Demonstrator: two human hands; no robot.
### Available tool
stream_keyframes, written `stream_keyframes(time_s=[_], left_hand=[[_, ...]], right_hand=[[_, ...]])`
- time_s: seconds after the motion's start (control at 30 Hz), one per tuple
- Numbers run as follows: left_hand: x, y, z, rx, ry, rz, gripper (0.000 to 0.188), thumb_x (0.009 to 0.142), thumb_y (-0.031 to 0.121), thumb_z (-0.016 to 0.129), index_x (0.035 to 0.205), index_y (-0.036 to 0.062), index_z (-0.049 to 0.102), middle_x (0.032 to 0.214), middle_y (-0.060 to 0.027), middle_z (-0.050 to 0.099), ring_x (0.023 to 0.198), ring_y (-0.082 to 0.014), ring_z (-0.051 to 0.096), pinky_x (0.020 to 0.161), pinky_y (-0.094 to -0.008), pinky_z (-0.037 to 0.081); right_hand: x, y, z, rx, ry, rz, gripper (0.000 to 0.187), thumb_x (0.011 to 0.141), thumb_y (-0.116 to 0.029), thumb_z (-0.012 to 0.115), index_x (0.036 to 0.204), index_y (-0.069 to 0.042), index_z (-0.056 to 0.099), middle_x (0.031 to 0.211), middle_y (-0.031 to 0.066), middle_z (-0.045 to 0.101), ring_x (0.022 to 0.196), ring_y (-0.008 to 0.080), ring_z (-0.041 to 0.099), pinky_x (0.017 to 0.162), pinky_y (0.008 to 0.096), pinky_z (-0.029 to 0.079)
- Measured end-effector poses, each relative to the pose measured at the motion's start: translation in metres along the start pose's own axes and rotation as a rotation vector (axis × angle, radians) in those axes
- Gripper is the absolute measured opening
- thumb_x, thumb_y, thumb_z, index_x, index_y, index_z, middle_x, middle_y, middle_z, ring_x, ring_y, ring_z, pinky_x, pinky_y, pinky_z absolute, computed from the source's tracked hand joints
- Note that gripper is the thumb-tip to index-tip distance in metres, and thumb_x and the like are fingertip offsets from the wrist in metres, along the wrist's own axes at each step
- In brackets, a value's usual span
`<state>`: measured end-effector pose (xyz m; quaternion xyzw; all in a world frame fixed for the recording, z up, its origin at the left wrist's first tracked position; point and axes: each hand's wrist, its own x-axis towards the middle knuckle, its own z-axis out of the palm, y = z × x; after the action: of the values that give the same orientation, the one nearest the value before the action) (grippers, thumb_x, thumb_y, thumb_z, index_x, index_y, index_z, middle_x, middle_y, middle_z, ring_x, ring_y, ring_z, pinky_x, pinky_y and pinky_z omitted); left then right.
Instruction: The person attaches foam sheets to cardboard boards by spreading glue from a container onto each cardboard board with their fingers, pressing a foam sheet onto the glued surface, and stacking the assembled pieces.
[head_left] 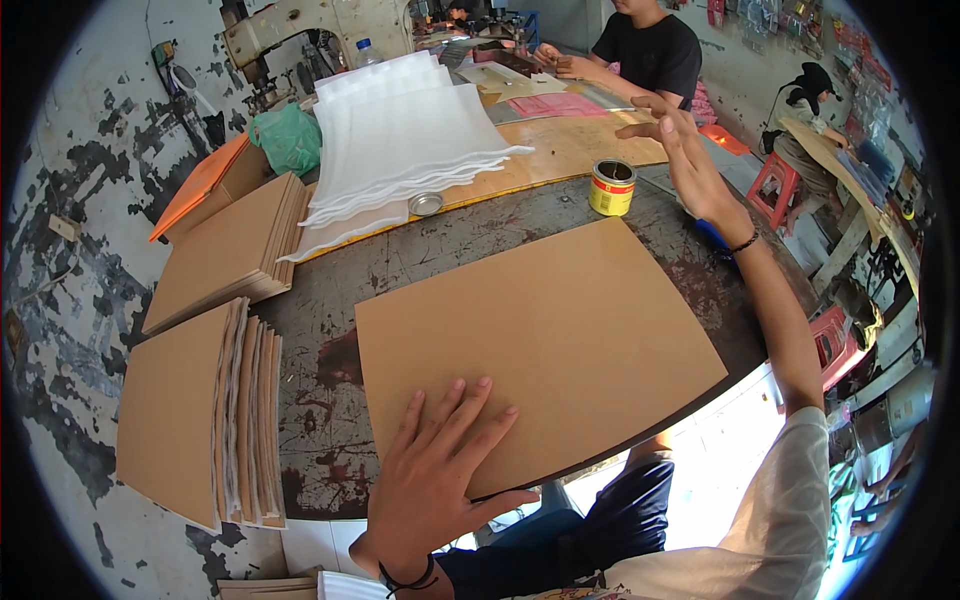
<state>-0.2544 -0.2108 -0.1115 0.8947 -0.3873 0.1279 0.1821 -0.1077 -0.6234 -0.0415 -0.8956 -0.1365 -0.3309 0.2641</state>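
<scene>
A brown cardboard sheet [545, 330] lies flat on the dark, stained table in front of me. My left hand [440, 460] rests on its near left part, palm down with the fingers spread. At the right, my right hand [690, 165] is raised above the table beyond the sheet's far right corner, fingers stretched out and nothing visible in them. Left of that hand stands an uncovered yellow and red tin [612, 188] with dark contents. Something blue [712, 236] shows partly behind my right wrist; its kind is hidden.
Stacks of cardboard [225, 250] and padded cardboard panels [180, 415] line the left side. White foam sheets [400, 130] are piled at the back, beside a green plastic bag [287, 138] and a round metal lid [425, 204]. A person in black [650, 50] works across the table.
</scene>
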Motion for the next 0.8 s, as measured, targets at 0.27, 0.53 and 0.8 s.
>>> stream_keyframes(time_s=[0.27,0.53,0.8], left_hand=[[0.001,0.000,0.001,-0.009,-0.008,0.001,0.086,0.062,0.071,0.080,0.126,0.0145,0.071,0.146,-0.0129,0.058,0.134,-0.0361,0.055,0.116,-0.0569,0.035],[0.000,0.001,-0.001,-0.006,-0.018,-0.008,0.085,0.063,0.071,0.080,0.127,0.0146,0.071,0.146,-0.0140,0.058,0.135,-0.0360,0.055,0.116,-0.0570,0.035],[0.002,0.001,-0.001,-0.016,-0.027,-0.008,0.085,0.063,0.070,0.079,0.127,0.0144,0.071,0.146,-0.0145,0.057,0.135,-0.0362,0.054,0.116,-0.0571,0.035]], right_hand=[[0.001,-0.001,-0.009,0.069,0.165,-0.044,0.073,0.110,-0.055,0.017,0.143,0.002,0.048,0.139,0.0155,0.061,0.137,0.0303,0.043,0.119,0.0406,0.026],[-0.005,0.009,0.004,-0.048,-0.092,0.076,0.073,0.110,-0.054,0.023,0.120,0.001,0.070,0.143,0.0178,0.052,0.137,0.0341,0.042,0.120,0.0421,0.025],[-0.011,0.013,0.018,-0.111,-0.207,0.087,0.069,0.110,-0.051,0.027,0.111,0.001,0.073,0.143,0.0173,0.051,0.136,0.0348,0.038,0.119,0.0427,0.026]])
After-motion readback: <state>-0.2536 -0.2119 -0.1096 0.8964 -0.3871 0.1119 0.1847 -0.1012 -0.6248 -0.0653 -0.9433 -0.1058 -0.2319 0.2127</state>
